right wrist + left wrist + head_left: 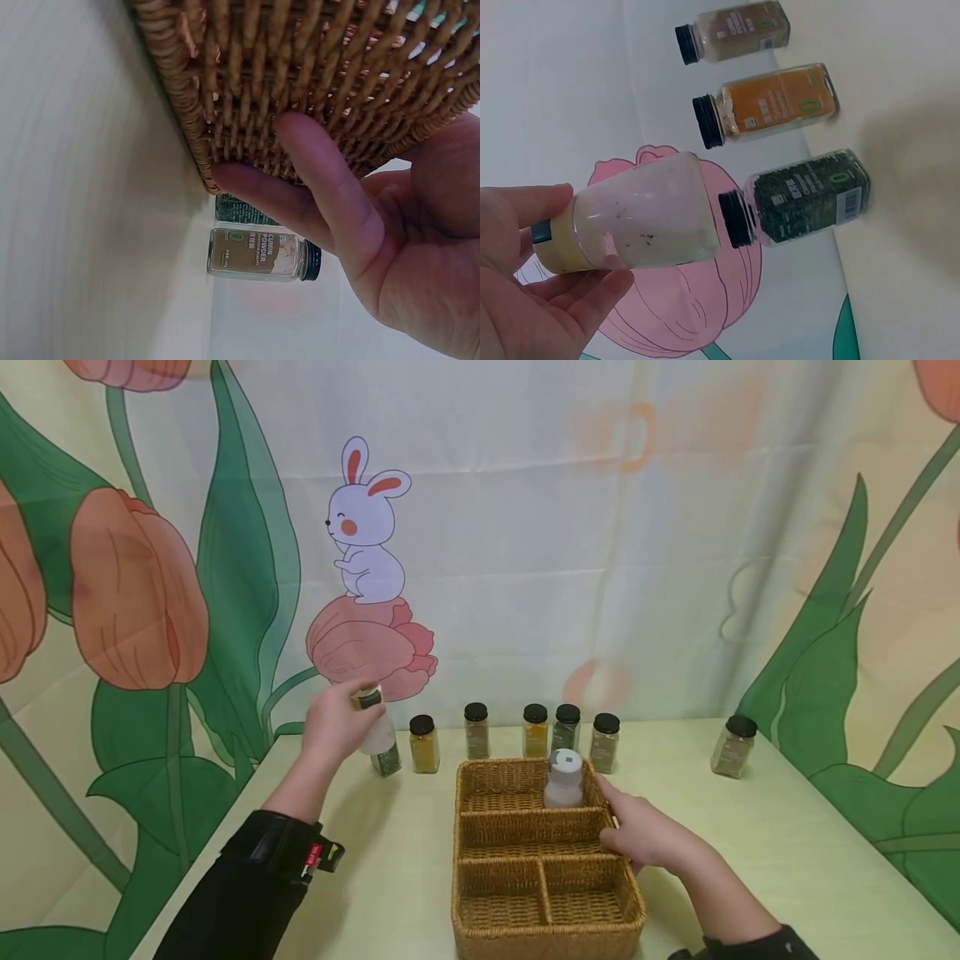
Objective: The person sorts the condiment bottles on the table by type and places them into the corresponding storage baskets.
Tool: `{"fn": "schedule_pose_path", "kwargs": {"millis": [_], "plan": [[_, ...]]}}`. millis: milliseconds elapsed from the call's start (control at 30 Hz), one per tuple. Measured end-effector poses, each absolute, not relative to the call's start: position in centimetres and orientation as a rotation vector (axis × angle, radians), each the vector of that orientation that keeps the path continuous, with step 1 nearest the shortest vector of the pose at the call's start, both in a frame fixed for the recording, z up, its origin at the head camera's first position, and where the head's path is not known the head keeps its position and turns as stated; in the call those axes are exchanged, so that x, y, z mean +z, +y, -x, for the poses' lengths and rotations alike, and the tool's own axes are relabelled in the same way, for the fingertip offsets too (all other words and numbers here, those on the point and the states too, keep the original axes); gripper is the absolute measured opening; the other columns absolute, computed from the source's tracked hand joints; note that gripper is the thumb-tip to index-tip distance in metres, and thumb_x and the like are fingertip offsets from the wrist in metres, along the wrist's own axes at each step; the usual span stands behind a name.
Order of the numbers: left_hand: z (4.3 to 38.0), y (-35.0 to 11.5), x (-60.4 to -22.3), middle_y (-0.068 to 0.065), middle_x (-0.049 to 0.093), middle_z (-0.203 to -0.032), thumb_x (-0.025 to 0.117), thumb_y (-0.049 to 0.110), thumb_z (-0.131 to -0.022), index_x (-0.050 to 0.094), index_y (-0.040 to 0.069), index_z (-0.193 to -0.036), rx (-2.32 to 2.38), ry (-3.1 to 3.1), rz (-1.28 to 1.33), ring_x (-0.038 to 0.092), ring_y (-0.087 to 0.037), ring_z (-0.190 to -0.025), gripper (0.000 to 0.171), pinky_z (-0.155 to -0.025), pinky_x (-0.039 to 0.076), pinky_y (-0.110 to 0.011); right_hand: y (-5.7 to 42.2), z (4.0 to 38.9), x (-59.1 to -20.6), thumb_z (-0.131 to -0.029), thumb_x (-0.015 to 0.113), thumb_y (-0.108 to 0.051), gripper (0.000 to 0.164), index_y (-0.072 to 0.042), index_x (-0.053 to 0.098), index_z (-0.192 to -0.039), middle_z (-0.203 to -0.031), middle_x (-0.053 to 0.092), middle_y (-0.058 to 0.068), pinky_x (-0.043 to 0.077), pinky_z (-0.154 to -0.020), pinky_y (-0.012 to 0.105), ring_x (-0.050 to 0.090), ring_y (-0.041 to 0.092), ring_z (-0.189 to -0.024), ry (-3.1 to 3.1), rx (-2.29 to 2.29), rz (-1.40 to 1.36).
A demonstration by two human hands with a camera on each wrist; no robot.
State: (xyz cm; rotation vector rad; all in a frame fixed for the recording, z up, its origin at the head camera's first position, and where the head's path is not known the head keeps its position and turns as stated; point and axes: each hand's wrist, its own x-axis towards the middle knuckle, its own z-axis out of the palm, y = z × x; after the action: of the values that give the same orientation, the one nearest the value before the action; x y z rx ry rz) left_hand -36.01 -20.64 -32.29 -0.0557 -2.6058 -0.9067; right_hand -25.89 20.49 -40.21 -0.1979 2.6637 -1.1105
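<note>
Got hands well apart and both busy: pinching a whitish jar (649,214) by its cream cap with the left hand (333,722), at about 10 o'clock from a wicker basket (547,945), and gripping the side of that basket at about 2 o'clock with the right hand (651,835), fingers laid against the outer weave. Held cap-up, by the way, with its base right by the black cap of a green-filled jar (387,762); can't tell about actual contact there. Also got a white shaker (564,791) standing in the basket's 12 o'clock compartment, over to its right end. Going clockwise past the basket: a yellow jar (425,752) between 10 and 11, a brownish jar (477,740) at 11, a mustard jar (535,740) and a dark green jar (566,733) just beside each other around 12, then a cumin powder jar (603,750) near 1. Spotted a lone spice jar (732,753) well off at 2, plus a white rabbit (373,522) at 11 on the tulip-print backdrop (495,552).
</note>
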Motion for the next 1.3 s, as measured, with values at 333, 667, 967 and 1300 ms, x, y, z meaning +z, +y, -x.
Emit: {"fn": "schedule_pose_path", "kwargs": {"millis": [333, 667, 967, 1300], "plan": [[35.6, -17.9, -32.0, -0.005, 0.065, -0.124, 0.070, 0.029, -0.088, 0.062, 0.029, -0.130, -0.962, -2.620, 0.116, 0.060, -0.024, -0.085, 0.042, -0.062, 0.054, -0.032, 20.5, 25.8, -40.2, -0.083, 0.055, -0.001, 0.090, -0.015, 0.007, -0.157, -0.141, 0.043, 0.031, 0.051, -0.043, 0.043, 0.050, 0.022, -0.041, 2.658, -1.118, 0.196], [35.1, -14.7, -32.0, 0.000, 0.064, -0.130, 0.072, 0.027, -0.086, 0.064, 0.026, -0.129, -0.964, -2.601, 0.252, 0.060, -0.026, -0.117, 0.044, -0.083, 0.056, -0.047, 20.5, 25.9, -40.2, -0.083, 0.054, 0.000, 0.090, -0.015, 0.007, -0.157, -0.140, 0.045, 0.030, 0.051, -0.043, 0.043, 0.051, 0.022, -0.041, 2.653, -1.127, 0.194], [34.8, -13.0, -32.1, -0.002, 0.064, -0.129, 0.073, 0.028, -0.086, 0.065, 0.026, -0.127, -0.940, -2.605, 0.300, 0.060, -0.026, -0.113, 0.042, -0.082, 0.056, -0.045, 20.5, 26.0, -40.2, -0.082, 0.055, 0.001, 0.091, -0.015, 0.007, -0.157, -0.136, 0.049, 0.030, 0.051, -0.043, 0.042, 0.054, 0.024, -0.042, 2.654, -1.129, 0.188], [34.4, -11.5, -32.0, 0.003, 0.066, -0.125, 0.073, 0.032, -0.086, 0.066, 0.028, -0.124, -0.919, -2.598, 0.367, 0.063, -0.021, -0.097, 0.039, -0.071, 0.054, -0.036, 20.4, 26.0, -40.2, -0.082, 0.055, 0.001, 0.091, -0.015, 0.008, -0.157, -0.132, 0.053, 0.029, 0.051, -0.043, 0.043, 0.052, 0.022, -0.041, 2.667, -1.119, 0.192]]}}
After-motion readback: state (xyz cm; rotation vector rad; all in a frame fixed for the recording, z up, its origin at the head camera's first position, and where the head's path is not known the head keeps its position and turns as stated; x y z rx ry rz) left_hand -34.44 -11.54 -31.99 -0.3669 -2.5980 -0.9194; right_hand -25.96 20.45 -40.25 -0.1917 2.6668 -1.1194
